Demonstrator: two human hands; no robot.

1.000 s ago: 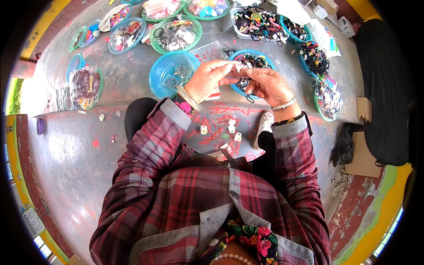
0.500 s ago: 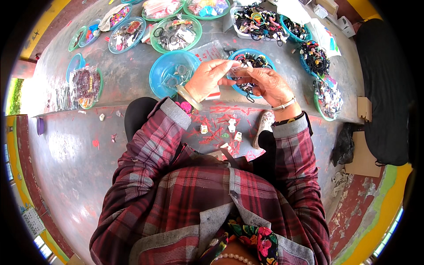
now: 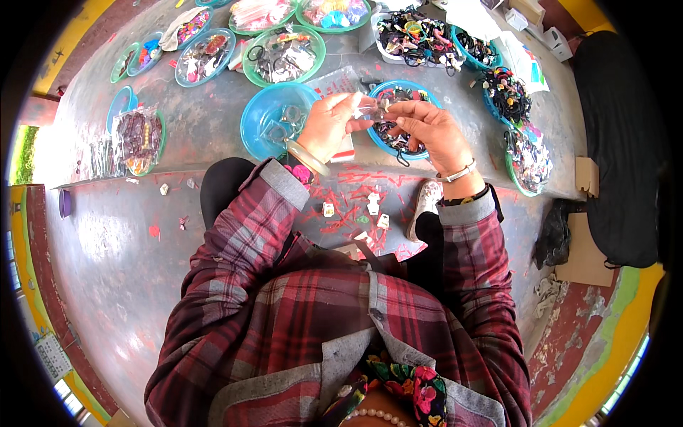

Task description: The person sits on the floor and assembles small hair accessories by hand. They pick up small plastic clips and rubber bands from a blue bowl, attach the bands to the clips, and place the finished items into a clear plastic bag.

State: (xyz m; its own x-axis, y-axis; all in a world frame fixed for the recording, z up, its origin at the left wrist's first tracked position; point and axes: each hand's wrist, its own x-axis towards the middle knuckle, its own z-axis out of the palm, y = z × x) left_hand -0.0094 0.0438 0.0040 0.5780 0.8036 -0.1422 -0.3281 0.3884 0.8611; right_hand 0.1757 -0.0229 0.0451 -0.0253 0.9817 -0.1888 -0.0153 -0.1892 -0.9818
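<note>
My left hand [image 3: 327,129] pinches a small clear plastic bag [image 3: 367,112] between thumb and fingers, raised above the ledge. On the other side my right hand [image 3: 431,136] has its thumb and fingers closed at the bag's right end. What its fingertips grip, bag or a small piece near it, is too small to make out. Below and behind the right hand sits a blue bowl [image 3: 432,97] of black hair ties [image 3: 411,95] with small coloured charms. Close to my left hand stands a blue basin [image 3: 250,117] holding several clear packets [image 3: 276,131].
Green and blue trays [image 3: 318,71] of packaged trinkets stand along the back. A white bin [image 3: 388,55] and more bowls of hair ties [image 3: 506,96] are at right. Red strips [image 3: 341,206] and small cards [image 3: 373,203] litter the lower floor. A black covered object [image 3: 615,142] borders the right side.
My right hand has turned, and its fingers have drawn back slightly from the left hand. More of the clear bag shows between the hands. The left hand has shifted slightly left.
</note>
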